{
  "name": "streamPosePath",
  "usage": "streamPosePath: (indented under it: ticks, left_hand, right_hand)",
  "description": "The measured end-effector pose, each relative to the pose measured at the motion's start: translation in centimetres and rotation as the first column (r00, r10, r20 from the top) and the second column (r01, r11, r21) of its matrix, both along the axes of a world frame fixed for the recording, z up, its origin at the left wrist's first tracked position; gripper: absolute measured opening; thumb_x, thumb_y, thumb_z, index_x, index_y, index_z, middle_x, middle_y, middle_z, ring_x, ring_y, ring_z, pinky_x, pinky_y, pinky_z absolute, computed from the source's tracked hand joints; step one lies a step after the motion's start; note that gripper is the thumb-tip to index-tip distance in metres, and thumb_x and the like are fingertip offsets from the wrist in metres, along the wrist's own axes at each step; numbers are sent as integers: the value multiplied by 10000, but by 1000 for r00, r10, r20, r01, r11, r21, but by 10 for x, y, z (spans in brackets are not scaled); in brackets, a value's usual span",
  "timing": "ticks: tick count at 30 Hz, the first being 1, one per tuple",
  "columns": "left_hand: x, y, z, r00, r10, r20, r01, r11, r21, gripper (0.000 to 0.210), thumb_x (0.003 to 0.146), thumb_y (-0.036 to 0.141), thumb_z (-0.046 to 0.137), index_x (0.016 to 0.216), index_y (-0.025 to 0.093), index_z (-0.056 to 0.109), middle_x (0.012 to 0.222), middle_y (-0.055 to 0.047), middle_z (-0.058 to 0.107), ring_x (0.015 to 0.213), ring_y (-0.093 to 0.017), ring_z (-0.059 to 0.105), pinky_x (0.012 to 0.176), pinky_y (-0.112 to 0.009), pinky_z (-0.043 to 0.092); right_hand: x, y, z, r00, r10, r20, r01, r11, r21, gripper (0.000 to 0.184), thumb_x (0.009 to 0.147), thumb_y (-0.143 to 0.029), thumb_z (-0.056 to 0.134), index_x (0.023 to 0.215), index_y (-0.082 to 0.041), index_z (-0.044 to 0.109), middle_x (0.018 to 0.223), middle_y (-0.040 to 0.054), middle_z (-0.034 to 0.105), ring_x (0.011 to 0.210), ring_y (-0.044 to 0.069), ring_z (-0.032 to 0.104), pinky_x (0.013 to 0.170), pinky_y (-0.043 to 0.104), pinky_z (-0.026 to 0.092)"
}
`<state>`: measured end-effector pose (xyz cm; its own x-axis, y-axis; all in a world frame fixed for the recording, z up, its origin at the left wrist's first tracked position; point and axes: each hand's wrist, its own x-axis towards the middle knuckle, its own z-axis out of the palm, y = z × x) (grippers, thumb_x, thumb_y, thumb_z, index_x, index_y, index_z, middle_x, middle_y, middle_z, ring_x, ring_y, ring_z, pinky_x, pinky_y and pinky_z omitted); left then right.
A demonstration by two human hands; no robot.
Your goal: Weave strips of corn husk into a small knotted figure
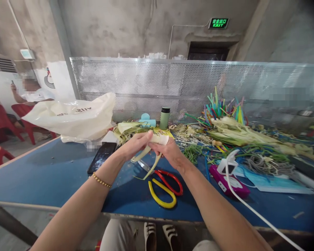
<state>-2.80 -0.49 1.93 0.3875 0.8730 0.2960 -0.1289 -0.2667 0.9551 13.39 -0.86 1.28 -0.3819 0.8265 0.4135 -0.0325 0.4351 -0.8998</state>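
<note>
My left hand [139,142] and my right hand [170,152] meet above the blue table, both closed on a short, pale white roll [161,139]. Its exact kind is unclear, and the fingers hide part of it. From beneath the hands hangs a pale green-yellow husk strip [155,166], curling to a thin tip. Under it lies a pair of scissors [170,184] with one red and one yellow handle loop; the strip and hands partly cover the metal blades. A black phone [102,158] rests on the table beside my left forearm.
A white plastic bag [86,118] slumps at the left. Behind the hands stand a green bottle [164,118] and heaped husks [235,134] with coloured stems. At right, a white cable [240,198] crosses a purple box [229,183]. A perforated metal screen [136,80] backs the table.
</note>
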Motion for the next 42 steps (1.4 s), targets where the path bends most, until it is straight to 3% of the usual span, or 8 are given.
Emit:
streamPosePath:
  ticks: [4,8,12,15,23,31,37,42]
  left_hand:
    - [4,-11,1,978,-179,-108,177,984,-21,367,796,486,654,836,122,671,742,-87,643,615,-140,565,549,-244,435]
    - [0,-10,2,969,-234,-75,223,965,-138,243,786,333,704,729,109,632,694,-55,579,458,-41,377,414,-187,261]
    - [-3,-1,-2,1000,-3,3,3,982,-191,167,764,227,716,703,113,610,518,37,410,397,-19,248,385,-174,143]
    - [-3,3,-3,982,184,43,-175,971,-166,159,752,246,730,744,115,640,474,72,319,381,-21,204,376,-183,102]
    - [13,-9,-2,987,150,-56,-145,986,76,161,701,257,758,681,128,663,592,-11,567,471,-60,362,423,-208,222]
    - [15,0,-9,939,335,-79,-323,937,132,305,678,311,762,558,148,533,467,61,347,439,-51,249,418,-218,153]
    - [15,-9,0,950,307,-47,-294,938,184,317,712,307,732,550,149,511,498,54,358,471,-55,271,434,-224,167]
    - [11,-10,3,949,309,-65,-293,938,186,191,741,245,687,630,139,575,497,60,371,469,-58,281,442,-220,197]
  right_hand:
    - [-1,3,-3,999,-30,-26,28,998,-48,326,706,-349,697,524,-181,485,450,-50,449,413,78,409,391,217,266]
    - [3,5,-1,999,-48,-8,48,998,-30,278,752,-382,687,627,-171,554,488,-49,467,424,81,419,392,212,278]
    - [10,9,2,998,23,-57,-26,998,-54,337,823,-489,623,720,-173,566,563,-41,506,416,68,383,390,209,306]
    - [15,14,1,994,69,-87,-74,996,-53,377,880,-537,534,889,-169,612,736,16,620,502,88,472,460,226,410]
    - [16,14,0,988,-39,148,19,991,134,592,944,-623,295,1005,-165,666,674,13,542,565,107,462,499,224,392]
    - [20,17,7,967,-252,-40,255,952,167,303,818,-458,639,748,-170,575,488,-54,478,442,91,416,453,223,354]
    - [19,17,4,948,-272,163,222,936,273,292,830,-430,611,698,-171,589,469,-39,515,415,95,466,426,215,369]
    - [15,12,4,958,-228,173,188,957,220,247,830,-411,609,766,-175,570,498,-45,524,392,88,459,389,205,360]
